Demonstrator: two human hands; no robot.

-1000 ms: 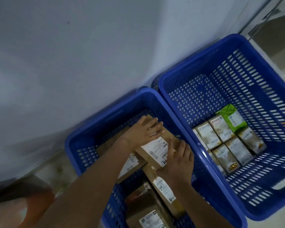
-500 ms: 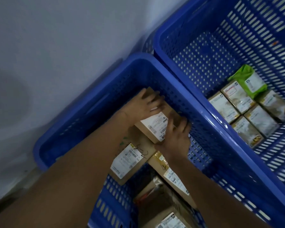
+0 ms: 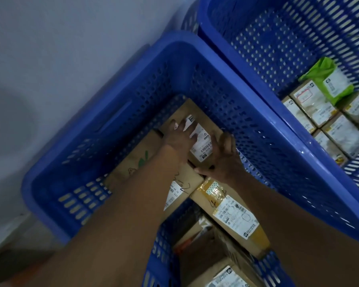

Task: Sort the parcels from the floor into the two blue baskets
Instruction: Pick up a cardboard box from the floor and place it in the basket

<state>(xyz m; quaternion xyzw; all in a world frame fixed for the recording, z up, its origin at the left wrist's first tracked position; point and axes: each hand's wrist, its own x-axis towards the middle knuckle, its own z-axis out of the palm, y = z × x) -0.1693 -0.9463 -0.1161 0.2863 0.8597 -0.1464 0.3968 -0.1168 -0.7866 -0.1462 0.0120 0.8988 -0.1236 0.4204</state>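
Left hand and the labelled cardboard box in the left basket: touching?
Touching. The head view shows the left hand lying flat on top of the labelled cardboard box, fingers spread across its white label, with no gap visible.

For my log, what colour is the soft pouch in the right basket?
Bright green pouch, head view.

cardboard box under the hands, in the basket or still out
In. The cardboard box lies inside the left basket, both hands on it.

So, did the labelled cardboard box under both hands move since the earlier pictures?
Yes. The labelled cardboard box went deeper into the left blue basket, toward its far corner by the wall. Left hand and right hand rest on it.
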